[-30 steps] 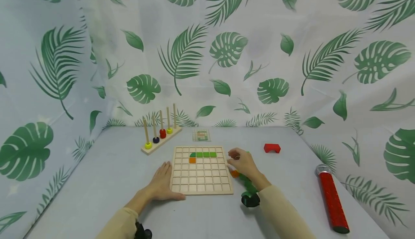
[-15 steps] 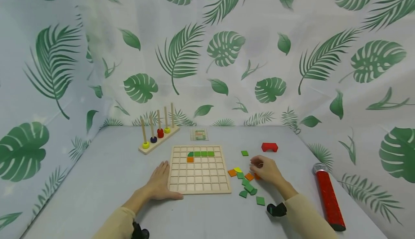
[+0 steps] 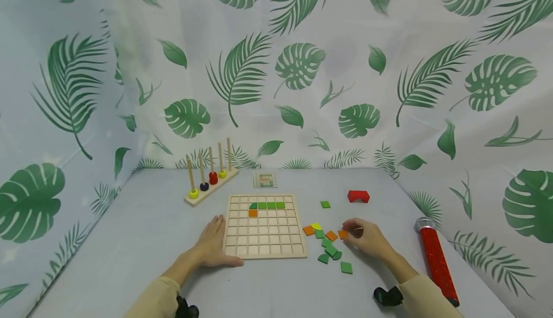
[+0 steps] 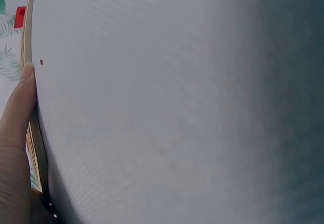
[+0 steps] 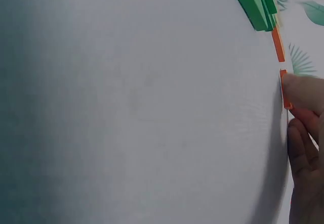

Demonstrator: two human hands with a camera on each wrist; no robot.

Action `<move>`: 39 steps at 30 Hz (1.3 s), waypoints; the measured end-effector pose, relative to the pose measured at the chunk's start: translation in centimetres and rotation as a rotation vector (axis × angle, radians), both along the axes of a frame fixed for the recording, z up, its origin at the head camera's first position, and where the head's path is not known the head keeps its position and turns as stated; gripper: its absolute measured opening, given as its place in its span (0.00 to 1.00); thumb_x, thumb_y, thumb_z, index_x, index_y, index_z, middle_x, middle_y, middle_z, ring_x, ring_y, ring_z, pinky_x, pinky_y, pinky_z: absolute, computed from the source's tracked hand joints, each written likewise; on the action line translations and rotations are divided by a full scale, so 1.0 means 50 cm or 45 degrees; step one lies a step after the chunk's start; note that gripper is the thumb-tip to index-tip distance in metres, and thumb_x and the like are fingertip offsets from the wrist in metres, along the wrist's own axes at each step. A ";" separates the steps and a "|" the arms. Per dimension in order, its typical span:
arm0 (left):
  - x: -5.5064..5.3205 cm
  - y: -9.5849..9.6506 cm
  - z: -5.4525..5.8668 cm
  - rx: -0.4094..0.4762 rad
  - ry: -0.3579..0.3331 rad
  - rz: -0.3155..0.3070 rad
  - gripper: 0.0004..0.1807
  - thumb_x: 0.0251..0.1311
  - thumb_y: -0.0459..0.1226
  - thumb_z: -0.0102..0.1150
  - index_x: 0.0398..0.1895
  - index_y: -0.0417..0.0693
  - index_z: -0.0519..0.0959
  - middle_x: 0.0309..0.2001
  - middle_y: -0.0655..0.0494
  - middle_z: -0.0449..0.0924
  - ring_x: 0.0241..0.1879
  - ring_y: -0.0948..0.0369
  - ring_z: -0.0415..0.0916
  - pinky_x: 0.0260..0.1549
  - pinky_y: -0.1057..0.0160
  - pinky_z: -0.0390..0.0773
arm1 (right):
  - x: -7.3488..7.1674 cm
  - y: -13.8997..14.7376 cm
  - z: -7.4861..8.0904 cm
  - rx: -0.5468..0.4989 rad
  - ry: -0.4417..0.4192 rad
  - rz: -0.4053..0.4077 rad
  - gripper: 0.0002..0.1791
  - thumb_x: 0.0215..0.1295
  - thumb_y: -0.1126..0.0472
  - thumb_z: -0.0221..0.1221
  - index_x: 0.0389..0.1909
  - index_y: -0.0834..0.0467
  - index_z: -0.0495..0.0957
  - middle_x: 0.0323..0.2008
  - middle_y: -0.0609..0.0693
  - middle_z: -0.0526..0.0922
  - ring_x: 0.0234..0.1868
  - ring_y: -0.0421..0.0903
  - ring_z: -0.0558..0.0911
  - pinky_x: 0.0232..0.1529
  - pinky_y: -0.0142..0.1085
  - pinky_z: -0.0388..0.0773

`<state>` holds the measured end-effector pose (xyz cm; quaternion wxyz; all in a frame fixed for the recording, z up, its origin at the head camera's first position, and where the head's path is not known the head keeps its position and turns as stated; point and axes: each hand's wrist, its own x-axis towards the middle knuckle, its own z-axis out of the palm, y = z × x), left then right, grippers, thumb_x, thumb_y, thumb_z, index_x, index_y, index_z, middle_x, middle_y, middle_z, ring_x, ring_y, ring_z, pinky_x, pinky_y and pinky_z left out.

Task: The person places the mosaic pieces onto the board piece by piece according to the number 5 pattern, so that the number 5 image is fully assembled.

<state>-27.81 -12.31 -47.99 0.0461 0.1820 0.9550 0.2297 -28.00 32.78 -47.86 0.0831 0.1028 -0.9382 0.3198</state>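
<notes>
A wooden grid board [image 3: 276,238] lies mid-table, holding a short row of green tiles [image 3: 270,206] with one orange tile [image 3: 253,213] below its left end. Along the board's left side rests my left hand [image 3: 211,246], fingers straight and thumb [image 4: 23,95] stretched along the near edge. To the right, my right hand [image 3: 367,238] pinches a small orange tile [image 3: 342,234] low at the table, thumb [image 5: 301,90] against it. Just left of that hand lie loose green tiles [image 3: 330,250], another orange tile [image 3: 331,235] and a yellow piece [image 3: 316,226].
A peg stand [image 3: 211,186] with coloured beads is at the back left, beside a small pattern card [image 3: 265,180]. A red arch block [image 3: 358,196] and a lone green tile [image 3: 325,204] lie back right. A red glittery tube [image 3: 436,260] lies far right.
My right hand has moved right, from the board's right edge past the loose tiles to the orange tile. A lone green tile now shows behind them. The left hand stays at the board.
</notes>
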 end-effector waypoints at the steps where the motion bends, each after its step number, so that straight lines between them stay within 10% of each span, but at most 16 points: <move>1: 0.000 0.000 -0.001 -0.004 0.001 0.000 0.73 0.33 0.70 0.65 0.71 0.28 0.44 0.71 0.32 0.42 0.71 0.41 0.36 0.68 0.45 0.41 | 0.002 0.001 -0.002 0.002 -0.003 -0.003 0.16 0.54 0.64 0.67 0.45 0.58 0.79 0.40 0.47 0.82 0.43 0.46 0.78 0.48 0.43 0.78; 39: -0.006 0.001 -0.001 -0.045 -0.017 0.007 0.73 0.33 0.71 0.64 0.71 0.30 0.44 0.72 0.34 0.41 0.72 0.42 0.35 0.68 0.46 0.41 | -0.082 -0.184 0.012 -0.215 0.045 0.016 0.16 0.55 0.68 0.66 0.45 0.63 0.78 0.39 0.52 0.81 0.40 0.47 0.80 0.45 0.40 0.80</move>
